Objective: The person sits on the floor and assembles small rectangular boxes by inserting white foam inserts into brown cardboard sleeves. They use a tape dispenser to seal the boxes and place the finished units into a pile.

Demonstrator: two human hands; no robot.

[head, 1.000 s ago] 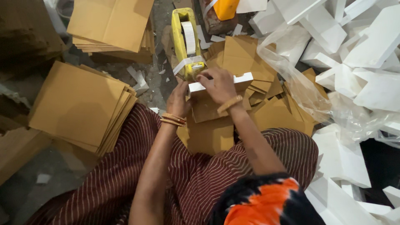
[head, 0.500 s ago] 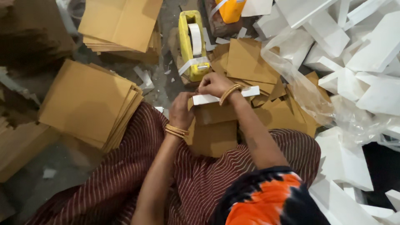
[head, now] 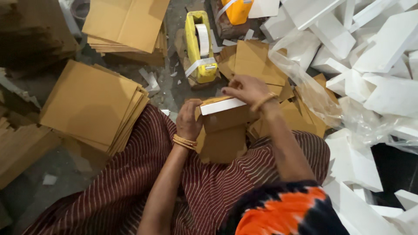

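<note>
A: The fingers of the left hand are curling around the near left corner of the cardboard box, thumb side pressing against the brown flap. They are grasping it, not hanging loose.

B: And the right hand?

A: It is resting on the far end of the white foam block, fingers spread and bending down over the box's top edge. It is pressing and gripping there rather than lying open.

B: Where is the box sitting?

A: It is standing on the person's lap, above the striped maroon cloth, between the two hands. The foam block is lying along its open top, tilted slightly up to the right.

B: What is lying around it?

A: A yellow tape dispenser is sitting on the floor just beyond the box, with a white strip hanging off its front. A stack of flat cardboard sheets is lying to the left, touching the cloth. A heap of white foam pieces is filling the right side, with a clear plastic bag draping over part of it.

B: Anything on the wrists?

A: Gold bangles are circling the left wrist, and one is showing on the right.
</note>
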